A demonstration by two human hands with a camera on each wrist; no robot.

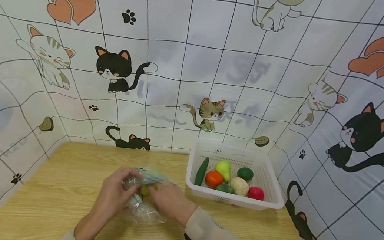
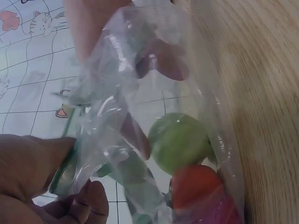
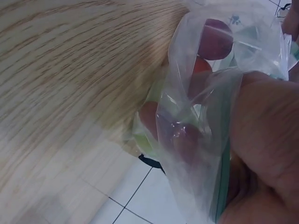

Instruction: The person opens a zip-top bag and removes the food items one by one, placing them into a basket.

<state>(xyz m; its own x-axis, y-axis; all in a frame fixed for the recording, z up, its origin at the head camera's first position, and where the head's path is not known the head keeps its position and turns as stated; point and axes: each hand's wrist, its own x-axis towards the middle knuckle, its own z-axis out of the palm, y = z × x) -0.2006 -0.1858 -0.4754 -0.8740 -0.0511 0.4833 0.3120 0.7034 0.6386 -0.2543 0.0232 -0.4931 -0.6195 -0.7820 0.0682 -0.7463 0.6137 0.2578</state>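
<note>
A clear zip bag (image 1: 146,214) lies between both hands on the wooden table. My left hand (image 1: 114,193) pinches its mouth; in the left wrist view the green zip strip (image 2: 65,170) sits between thumb and fingers. My right hand (image 1: 169,200) reaches inside the bag with its fingers spread. One fingertip comes right at the side of a round green fruit (image 2: 180,142). Beside that fruit, seen through the plastic, are an orange-red piece (image 2: 195,186) and a pink one (image 2: 219,214). The right wrist view shows a dark red round piece (image 3: 216,39) deeper in the bag.
To the right stands a white basket (image 1: 233,201) holding a cucumber (image 1: 201,171), a green pear (image 1: 223,169), an orange-red tomato (image 1: 214,179), a cauliflower (image 1: 239,186), a red round piece (image 1: 255,193) and other green produce. A cat-patterned sheet (image 1: 168,77) surrounds the table (image 1: 74,178).
</note>
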